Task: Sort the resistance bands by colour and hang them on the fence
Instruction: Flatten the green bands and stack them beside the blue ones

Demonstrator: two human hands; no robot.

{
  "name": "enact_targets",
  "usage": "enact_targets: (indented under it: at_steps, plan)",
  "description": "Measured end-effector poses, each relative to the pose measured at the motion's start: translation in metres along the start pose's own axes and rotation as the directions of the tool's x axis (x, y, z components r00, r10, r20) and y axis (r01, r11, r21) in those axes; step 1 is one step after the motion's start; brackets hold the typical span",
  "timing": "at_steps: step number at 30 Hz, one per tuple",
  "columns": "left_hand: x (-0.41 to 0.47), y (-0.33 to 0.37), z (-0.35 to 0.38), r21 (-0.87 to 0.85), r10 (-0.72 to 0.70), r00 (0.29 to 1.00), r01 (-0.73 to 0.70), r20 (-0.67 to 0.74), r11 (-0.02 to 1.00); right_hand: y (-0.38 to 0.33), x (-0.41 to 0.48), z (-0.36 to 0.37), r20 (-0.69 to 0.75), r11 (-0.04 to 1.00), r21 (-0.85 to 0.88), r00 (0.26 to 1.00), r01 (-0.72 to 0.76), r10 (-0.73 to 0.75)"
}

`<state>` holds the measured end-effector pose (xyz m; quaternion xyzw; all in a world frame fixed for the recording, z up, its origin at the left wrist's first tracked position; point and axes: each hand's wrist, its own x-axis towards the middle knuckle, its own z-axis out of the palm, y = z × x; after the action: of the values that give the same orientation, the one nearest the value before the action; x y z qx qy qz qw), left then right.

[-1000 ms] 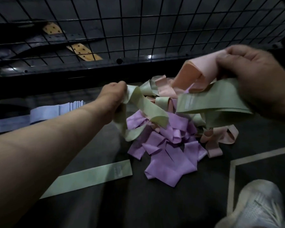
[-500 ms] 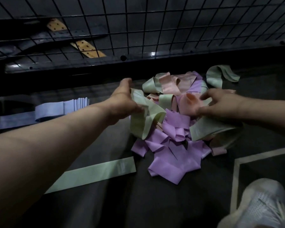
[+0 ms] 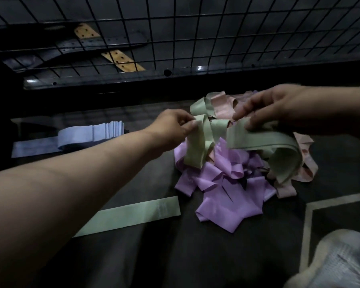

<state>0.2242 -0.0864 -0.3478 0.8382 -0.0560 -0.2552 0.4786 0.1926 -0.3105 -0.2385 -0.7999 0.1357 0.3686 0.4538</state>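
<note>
My left hand [image 3: 175, 126] pinches a green band [image 3: 196, 148] above the mixed pile [image 3: 227, 197] on the dark floor, below the wire fence [image 3: 175, 38]. My right hand [image 3: 279, 109] curls its fingers over a second green band [image 3: 264, 140]; the thumb is hidden, so it is probably gripping. 1 green strip [image 3: 133, 213] lies flat nearby, and blue bands [image 3: 87, 134] sit to the left.

fence [image 3: 175, 38]: black wire metal | bands [image 3: 227, 196]: smooth, faintly satiny | floor [image 3: 195, 256]: matt
</note>
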Motion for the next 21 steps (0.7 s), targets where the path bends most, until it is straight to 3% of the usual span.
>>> enact_targets:
  at_steps: [6,10,12,14,16,21]
  plan:
    - [-0.003,-0.025,0.009,-0.134,-0.251,0.937,0.289,0.245,0.948,-0.015,0.002,0.018,0.066,0.944,0.331,0.998,-0.017,-0.005]
    - [-0.008,-0.015,-0.011,-0.203,-0.269,0.927,0.325,0.261,0.924,-0.017,0.010,0.032,0.146,0.940,0.341,0.988,-0.003,-0.049]
    - [-0.009,-0.014,-0.023,-0.450,-0.278,0.874,0.450,0.397,0.772,-0.016,0.014,0.040,0.159,0.948,0.316,0.984,0.026,-0.080]
    - [-0.014,-0.015,-0.035,-0.560,-0.218,0.842,0.499,0.493,0.661,-0.015,0.018,0.045,0.156,0.956,0.286,0.981,0.066,-0.114]
    - [-0.021,-0.017,-0.044,-0.582,-0.143,0.859,0.446,0.491,0.680,-0.014,0.020,0.048,0.157,0.969,0.229,0.978,0.097,-0.135]
    - [-0.035,-0.032,-0.063,-0.732,-0.120,0.958,0.277,0.260,0.622,-0.011,0.030,0.054,0.081,0.980,0.168,0.990,0.103,-0.118]
